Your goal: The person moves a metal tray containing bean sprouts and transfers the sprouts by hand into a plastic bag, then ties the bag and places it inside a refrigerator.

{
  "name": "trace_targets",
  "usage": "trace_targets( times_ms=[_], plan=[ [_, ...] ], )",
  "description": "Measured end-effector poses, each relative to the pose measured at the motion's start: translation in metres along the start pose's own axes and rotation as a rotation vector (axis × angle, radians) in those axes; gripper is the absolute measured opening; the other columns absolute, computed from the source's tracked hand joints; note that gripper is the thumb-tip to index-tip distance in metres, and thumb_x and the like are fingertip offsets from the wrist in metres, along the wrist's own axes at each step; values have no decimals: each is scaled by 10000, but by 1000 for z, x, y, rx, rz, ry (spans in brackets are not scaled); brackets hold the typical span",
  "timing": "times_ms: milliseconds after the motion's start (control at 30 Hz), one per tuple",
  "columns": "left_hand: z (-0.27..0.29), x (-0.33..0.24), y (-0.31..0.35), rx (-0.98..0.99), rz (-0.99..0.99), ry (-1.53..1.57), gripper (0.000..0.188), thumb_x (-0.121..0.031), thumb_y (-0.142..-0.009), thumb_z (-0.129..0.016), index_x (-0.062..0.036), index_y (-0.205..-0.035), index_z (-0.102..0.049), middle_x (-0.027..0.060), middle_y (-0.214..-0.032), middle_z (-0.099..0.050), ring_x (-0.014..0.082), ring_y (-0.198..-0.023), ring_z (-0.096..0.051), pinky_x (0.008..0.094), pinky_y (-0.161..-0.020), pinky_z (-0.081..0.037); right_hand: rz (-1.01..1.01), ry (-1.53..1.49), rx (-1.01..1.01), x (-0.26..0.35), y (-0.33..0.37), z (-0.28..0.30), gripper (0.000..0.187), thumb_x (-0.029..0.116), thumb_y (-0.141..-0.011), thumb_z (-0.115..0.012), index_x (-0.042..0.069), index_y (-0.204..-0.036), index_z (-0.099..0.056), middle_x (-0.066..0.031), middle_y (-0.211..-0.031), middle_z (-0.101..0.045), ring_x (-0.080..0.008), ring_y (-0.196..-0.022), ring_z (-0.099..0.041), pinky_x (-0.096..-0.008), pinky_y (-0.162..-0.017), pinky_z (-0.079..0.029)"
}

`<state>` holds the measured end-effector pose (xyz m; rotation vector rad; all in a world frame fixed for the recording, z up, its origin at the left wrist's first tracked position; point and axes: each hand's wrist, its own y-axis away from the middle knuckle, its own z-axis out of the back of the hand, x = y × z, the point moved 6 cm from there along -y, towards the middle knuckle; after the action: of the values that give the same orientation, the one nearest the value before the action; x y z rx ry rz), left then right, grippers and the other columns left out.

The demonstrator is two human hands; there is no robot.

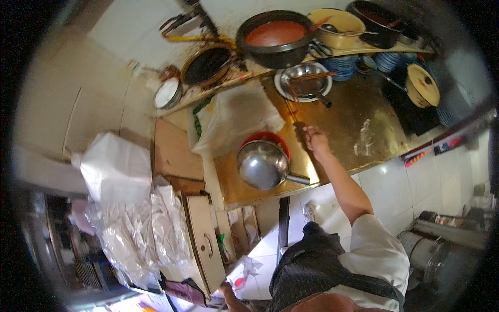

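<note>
My right hand (314,140) is closed round the dark handle of a long-handled utensil (300,126), held low over the brass-coloured counter (338,151). Its thin metal shaft points away toward a metal pan (301,83) with a black handle; I cannot make out the head. A pair of brown chopsticks (314,76) lies across that pan. Left of my right hand, a round metal pan with a handle (262,165) rests against a red bowl (270,136). My left hand (227,291) hangs low beside a cabinet, its fingers too small and dim to read.
Along the back shelf stand a black pot of red sauce (275,34), a cream basin (338,28) and a dark pot (377,21). Blue bowls (340,67) are stacked below. A pale cloth (241,112) covers the counter's left; plastic bags (138,223) hang near a cabinet (205,239).
</note>
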<state>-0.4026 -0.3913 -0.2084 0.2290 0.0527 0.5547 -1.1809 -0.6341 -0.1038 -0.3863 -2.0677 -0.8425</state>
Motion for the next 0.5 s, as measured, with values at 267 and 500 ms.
trace_targets(
  times_ms=[267,500],
  plan=[
    [-11,10,8,92,8,21,307,-142,-746,-503,5,-953,-674,224,-1010,-662,381,-938,-626,477,-812,-490,-48,128,-61,-46,60,34,165,233,-995,-477,99,-931,-550,12,-634,-442,-75,-420,-320,-228,-352,-224],
    [-25,20,-1,117,-278,-292,239,-160,-800,-537,-88,-949,-709,118,-1007,-694,243,-935,-655,367,-811,-505,41,15,-197,-20,39,60,128,219,-975,-517,113,-912,-554,16,-623,-455,-69,-421,-336,-223,-344,-226]
  ],
)
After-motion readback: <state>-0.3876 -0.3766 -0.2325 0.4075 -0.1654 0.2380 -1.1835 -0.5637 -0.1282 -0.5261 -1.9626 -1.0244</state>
